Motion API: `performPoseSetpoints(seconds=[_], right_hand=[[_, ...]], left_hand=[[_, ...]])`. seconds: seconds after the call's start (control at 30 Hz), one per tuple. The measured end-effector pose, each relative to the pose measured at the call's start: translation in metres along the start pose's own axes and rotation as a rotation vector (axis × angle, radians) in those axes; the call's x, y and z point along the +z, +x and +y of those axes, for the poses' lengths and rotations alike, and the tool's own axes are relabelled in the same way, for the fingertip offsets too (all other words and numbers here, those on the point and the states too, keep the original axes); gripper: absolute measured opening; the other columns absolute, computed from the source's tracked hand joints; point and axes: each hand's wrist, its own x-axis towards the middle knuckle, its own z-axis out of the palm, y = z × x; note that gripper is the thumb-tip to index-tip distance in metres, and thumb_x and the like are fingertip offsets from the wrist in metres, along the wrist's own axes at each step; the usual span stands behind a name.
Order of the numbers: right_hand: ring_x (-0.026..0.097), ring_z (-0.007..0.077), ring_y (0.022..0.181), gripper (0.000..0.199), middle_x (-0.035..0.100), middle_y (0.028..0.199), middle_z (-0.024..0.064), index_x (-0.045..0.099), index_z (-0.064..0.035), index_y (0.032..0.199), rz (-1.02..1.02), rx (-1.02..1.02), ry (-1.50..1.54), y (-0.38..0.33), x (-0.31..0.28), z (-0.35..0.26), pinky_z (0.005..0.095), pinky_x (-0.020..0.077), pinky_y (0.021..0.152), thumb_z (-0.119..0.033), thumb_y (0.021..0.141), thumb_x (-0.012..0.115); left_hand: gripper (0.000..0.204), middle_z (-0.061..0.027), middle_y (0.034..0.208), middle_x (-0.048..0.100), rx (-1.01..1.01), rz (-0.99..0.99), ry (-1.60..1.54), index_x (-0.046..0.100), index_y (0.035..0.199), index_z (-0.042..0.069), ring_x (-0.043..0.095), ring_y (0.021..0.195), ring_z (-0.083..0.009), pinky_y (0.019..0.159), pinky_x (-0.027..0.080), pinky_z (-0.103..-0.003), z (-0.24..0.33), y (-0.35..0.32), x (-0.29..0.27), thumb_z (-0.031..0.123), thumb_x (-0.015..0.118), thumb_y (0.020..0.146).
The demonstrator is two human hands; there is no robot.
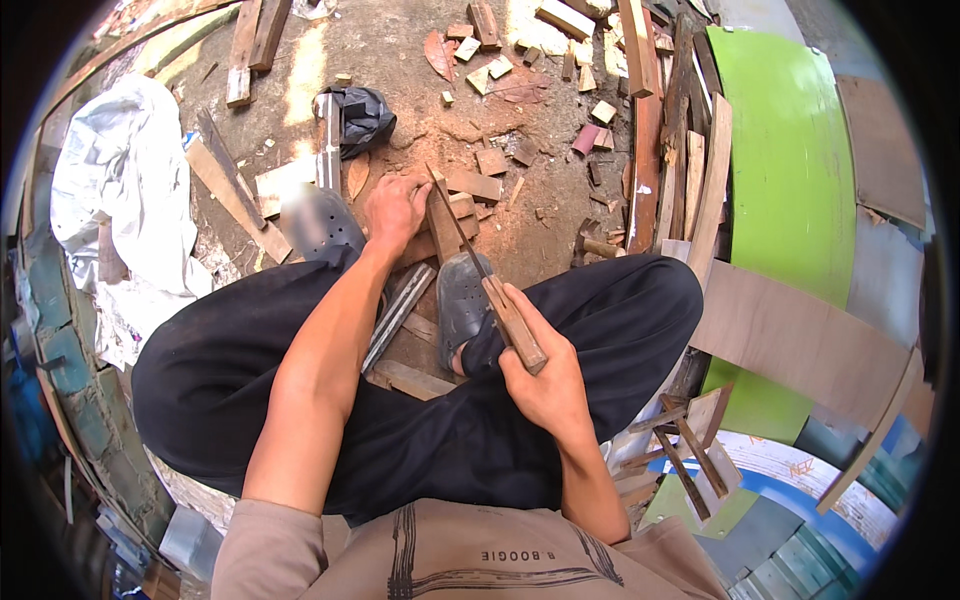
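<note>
- Right hand [545, 385]: closed round wooden handle of knife [490, 285], blade angled up-left.
- Left hand [395, 210]: fingers curled over upright wood piece [442, 222], blade tip apparently against it.
- Grey clogs [462, 300] below, on dirt floor [400, 60].
- Wood offcuts [490, 160] scattered beyond; green panel [790, 170] far right.
</note>
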Motion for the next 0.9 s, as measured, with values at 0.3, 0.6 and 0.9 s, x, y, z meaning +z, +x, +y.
performPoseSetpoints(seconds=[0.3,0.6,0.9], right_hand=[[0.073,0.0341,0.093,0.06,0.071,0.099,0.0285,0.054,-0.0044,0.142,0.043,-0.069,-0.181,0.059,0.035,0.027,0.0393,0.0543,0.082,-0.004,0.082,0.058],[0.069,0.0305,0.107,0.057,0.07,0.117,0.0268,0.057,-0.0002,0.138,0.13,0.013,-0.029,0.114,0.047,0.045,0.0332,0.0497,0.094,-0.009,0.082,0.061],[0.071,0.0326,0.108,0.066,0.072,0.115,0.0248,0.053,-0.0061,0.145,0.016,-0.121,-0.104,-0.023,-0.009,0.01,0.0385,0.0538,0.091,0.002,0.08,0.058]], left_hand=[[0.018,-0.0091,0.098,0.075,-0.012,0.002,-0.012,0.079,0.097,0.015,0.068,0.1,-0.0283,0.088,0.053,-0.041,0.004,-0.008,0.0,0.029,0.073,0.088],[0.019,-0.0123,0.094,0.074,0.034,-0.008,-0.012,0.079,0.1,0.015,0.069,0.097,-0.0308,0.083,0.054,-0.044,0.018,0.0,0.006,0.029,0.071,0.09],[0.021,-0.0138,0.096,0.074,0.007,0.064,-0.017,0.079,0.098,0.015,0.07,0.092,-0.0335,0.08,0.055,-0.044,-0.012,-0.007,0.006,0.033,0.072,0.09]])
